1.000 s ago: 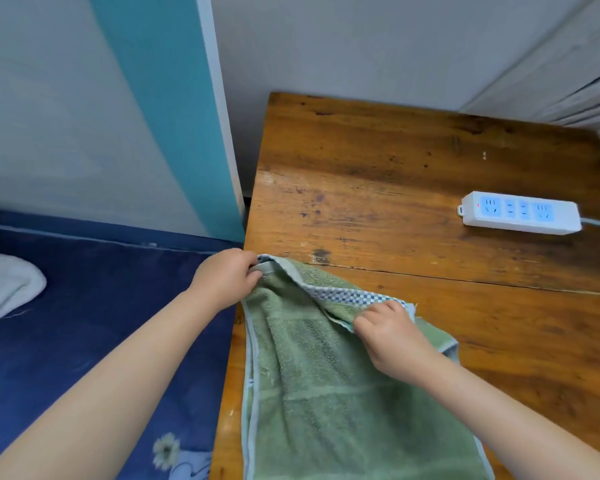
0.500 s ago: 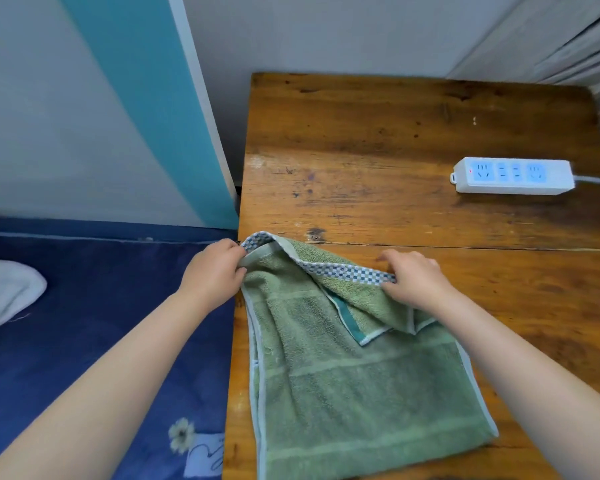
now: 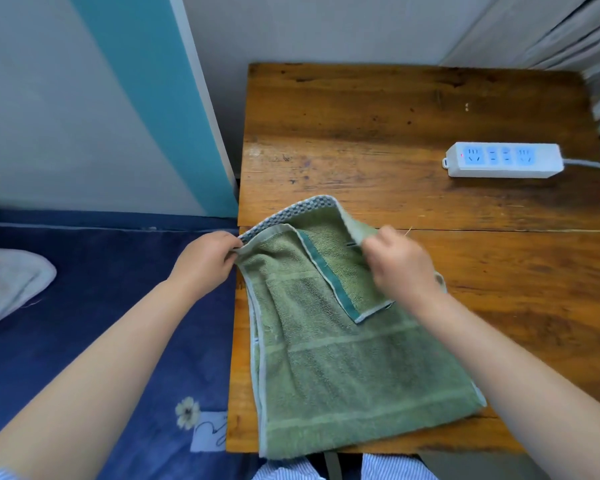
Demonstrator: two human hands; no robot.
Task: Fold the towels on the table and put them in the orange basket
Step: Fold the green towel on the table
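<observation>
Far left: one white cloth bundle (image 3: 9, 282), resting on one navy bedsheet (image 3: 125, 306) printed with a pale flower and a pale patch near its lower edge. Behind, one teal wall stripe (image 3: 160, 109) slanting down to the back left corner of one wooden table (image 3: 413, 133). Two bare forearms reaching in from below. One left hand (image 3: 205, 261) at the table's left edge, fingers and thumb pinching the upper left corner of one green towel (image 3: 343, 368) where the checkered hem starts. One towel only, lying flat over the front left part of the table, left side running along the left edge, bottom reaching the front edge. Upper layer lifted and folded back, showing one dark green band and one checkered border arching between the two hands. One right hand (image 3: 399, 265) raised over the towel's upper right part, fingers curled round a lifted pale edge of the cloth, somewhat blurred. Further right, well apart from the towel, one white power strip (image 3: 503, 161) with blue socket faces, lying near the right edge, its cord trailing off to the right. Past the back right corner, grey pleated fabric (image 3: 575, 39). At the bottom, striped cloth, likely the person's clothing (image 3: 284, 471).
</observation>
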